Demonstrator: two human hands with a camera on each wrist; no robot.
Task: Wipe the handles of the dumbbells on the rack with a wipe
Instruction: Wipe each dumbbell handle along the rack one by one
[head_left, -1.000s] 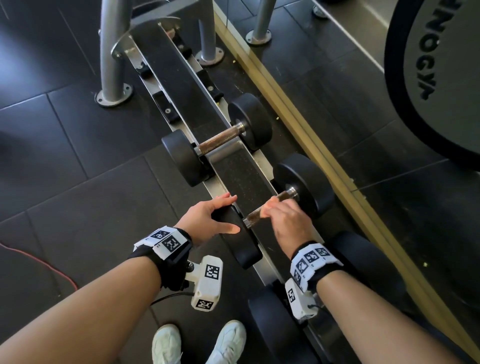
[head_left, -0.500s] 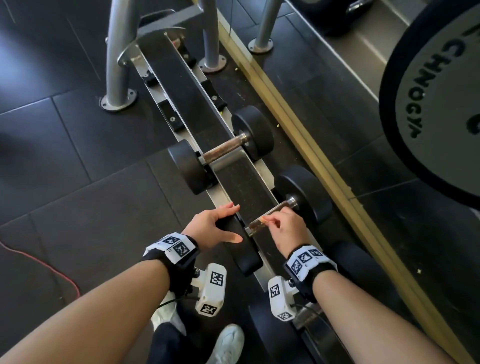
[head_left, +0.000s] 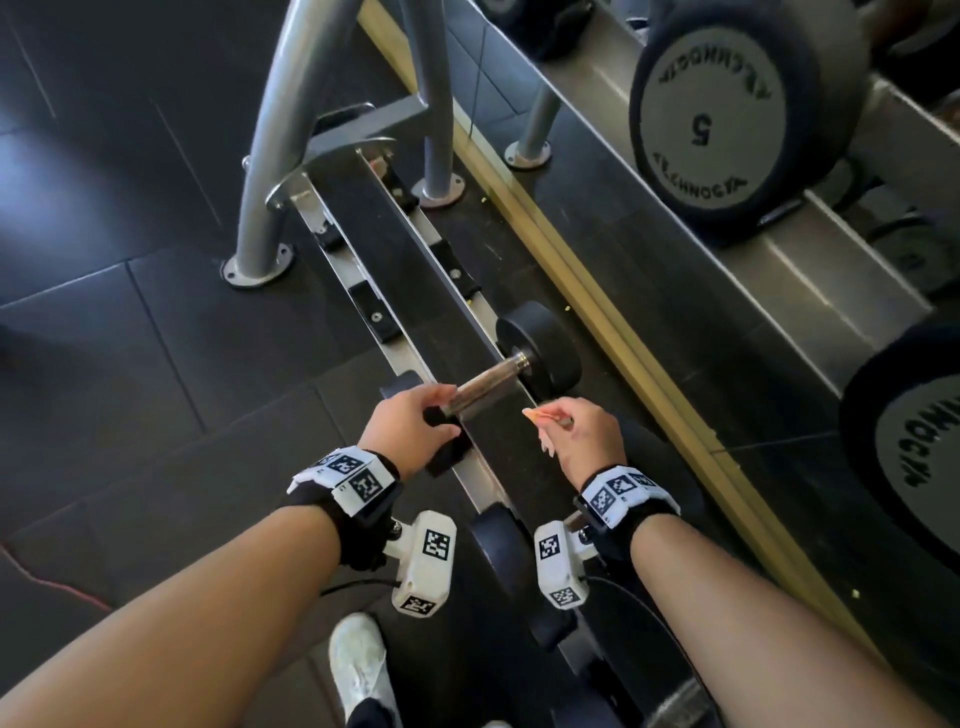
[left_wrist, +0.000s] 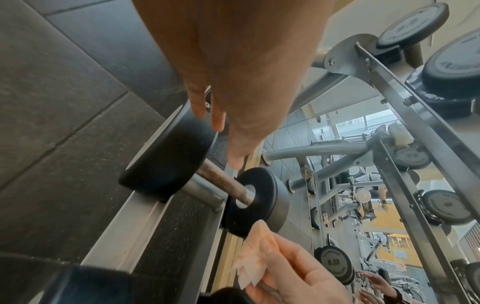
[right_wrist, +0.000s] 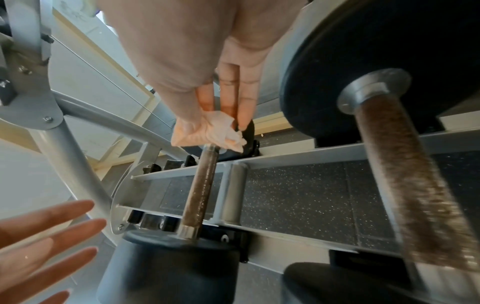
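Fingers (right_wrist: 242, 98) of the right hand (head_left: 584, 439) pinch a crumpled pale wipe (right_wrist: 215, 131), held just beside the far end of the nearer dumbbell's handle (head_left: 485, 384), not clearly touching it. The left hand (head_left: 410, 426) rests with straight, slightly spread fingers on that dumbbell's (left_wrist: 205, 185) near black head. Only the right wrist view shows a second knurled handle (right_wrist: 405, 179) close under the palm. The rack (head_left: 363, 218) carries both dumbbells across its rails; the left wrist view adds a mirror with more weights
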